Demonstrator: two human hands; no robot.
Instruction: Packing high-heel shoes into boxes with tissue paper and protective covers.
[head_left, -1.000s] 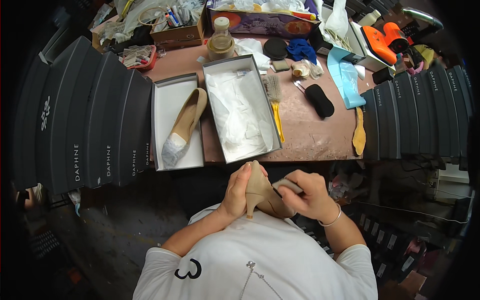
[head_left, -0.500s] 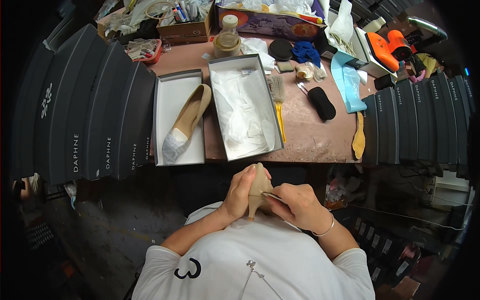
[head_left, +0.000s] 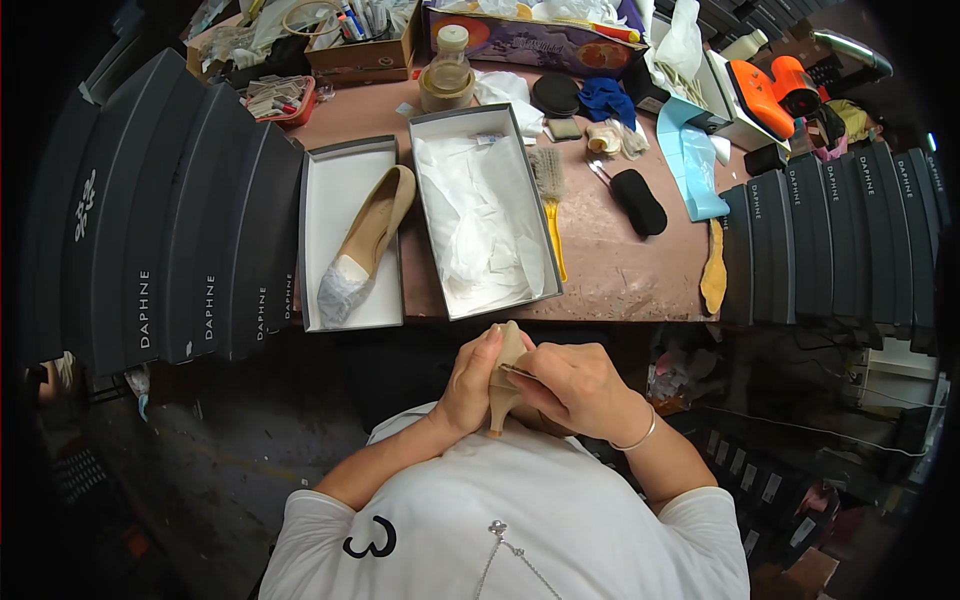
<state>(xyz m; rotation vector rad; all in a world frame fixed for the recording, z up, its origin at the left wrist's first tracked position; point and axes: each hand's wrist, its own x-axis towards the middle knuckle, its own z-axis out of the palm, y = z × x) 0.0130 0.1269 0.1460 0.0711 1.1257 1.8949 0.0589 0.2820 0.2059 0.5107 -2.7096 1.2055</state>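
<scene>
Close to my chest, my left hand (head_left: 463, 388) is wrapped round a beige high-heeled shoe (head_left: 505, 398), whose heel points down toward me. My right hand (head_left: 585, 390) pinches a small thin tool (head_left: 517, 371) with its end against the back of the shoe; its exact kind cannot be made out. The fingers cover much of the shoe. Another beige shoe (head_left: 378, 220), its toe wrapped in thin white paper, lies in a grey box lid (head_left: 398, 300) on the table. Beside it stands an open grey shoebox (head_left: 548, 280) holding white tissue paper (head_left: 480, 230).
Stacks of dark shoeboxes flank the table at left (head_left: 200, 230) and right (head_left: 820, 240). A yellow-handled brush (head_left: 553, 220), a black pad (head_left: 638, 202), a blue cloth (head_left: 606, 98), a clear bottle (head_left: 451, 62) and an orange tool (head_left: 760, 98) lie farther back.
My right hand has shifted slightly left and up over the back of the shoe, with the tool now higher on it. My left hand keeps its hold. The whole view has moved slightly.
</scene>
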